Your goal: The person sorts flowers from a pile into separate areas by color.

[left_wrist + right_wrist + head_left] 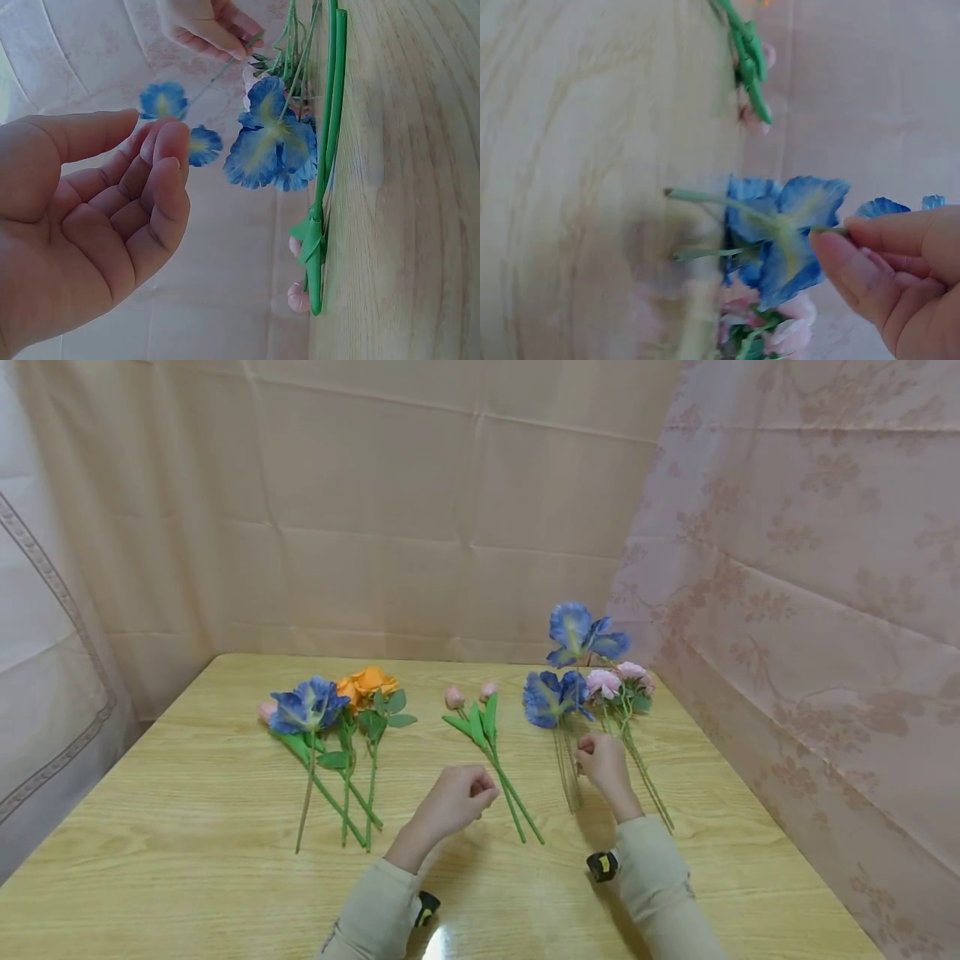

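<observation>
**Right hand lifts a blue flower stem; left hand hangs loose above the table**

From the head camera we see our right hand [604,766] pinching the thin stem of a blue flower [581,633], whose bloom stands raised above the wooden table [187,827]. Beside it lie another blue bloom [553,697] and pink flowers [619,680]. Our left hand [452,800] hovers loosely curled, holding nothing, just beside the pink buds [471,695] on green stems. A bunch of blue and orange flowers [330,697] lies well to the left.

The left wrist camera shows our left hand [90,225] relaxed, palm empty, with the green stems [328,150] lying on the table.

The right wrist camera shows our right hand's fingertips [855,266] closed on the stem beside a blue bloom [784,229].
</observation>
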A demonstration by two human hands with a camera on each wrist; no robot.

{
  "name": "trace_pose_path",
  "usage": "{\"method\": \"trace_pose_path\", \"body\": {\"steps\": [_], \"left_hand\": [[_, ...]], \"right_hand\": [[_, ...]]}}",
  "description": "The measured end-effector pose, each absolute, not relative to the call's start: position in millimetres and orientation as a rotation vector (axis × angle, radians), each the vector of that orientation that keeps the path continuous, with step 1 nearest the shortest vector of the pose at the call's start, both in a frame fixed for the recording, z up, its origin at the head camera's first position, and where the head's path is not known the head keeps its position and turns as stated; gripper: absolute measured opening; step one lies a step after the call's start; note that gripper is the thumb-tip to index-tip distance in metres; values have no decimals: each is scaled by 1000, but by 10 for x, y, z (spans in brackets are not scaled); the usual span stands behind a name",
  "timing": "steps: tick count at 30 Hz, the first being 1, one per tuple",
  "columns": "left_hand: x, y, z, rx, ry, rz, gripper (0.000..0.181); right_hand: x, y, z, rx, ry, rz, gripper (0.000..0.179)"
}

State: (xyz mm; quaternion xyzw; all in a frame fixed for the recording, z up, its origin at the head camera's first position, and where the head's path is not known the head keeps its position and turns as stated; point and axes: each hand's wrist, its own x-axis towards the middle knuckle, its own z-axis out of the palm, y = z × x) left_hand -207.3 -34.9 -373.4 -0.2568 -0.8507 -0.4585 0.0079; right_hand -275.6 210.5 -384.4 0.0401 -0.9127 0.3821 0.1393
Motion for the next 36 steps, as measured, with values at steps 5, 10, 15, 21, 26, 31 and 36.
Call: {"method": "trace_pose_path", "body": {"steps": [5,10,15,21,26,31,36], "left_hand": [[-2081,-357,-3735,-808,-2674,-1429,10],[-2078,-357,-3754,-809,-2680,-1419,11],[-2075,-363,-3777,-805,-2700,-1418,9],[-2085,-368,-3795,-809,-2709,-1411,10],[-2092,-371,-3803,-822,-2724,-1399,10],[-2084,-375,-3804,-836,-2724,-1398,11],[-2080,-374,-3804,-836,-2726,-1391,10]], "right_hand": [[-3314,2461,-4512,313,-2506,1223,3],[-3313,2417,-4491,244,-2636,1128,9],[-2944,2192,-4088,148,-2783,1086,25],[-2852,2136,-3989,36,-2909,1039,19],[-2867,2134,-3987,2,-2966,1051,12],[-2835,2112,-3950,-9,-2983,1060,12],[-2819,2098,-3950,-31,-2953,1163,7]]}}
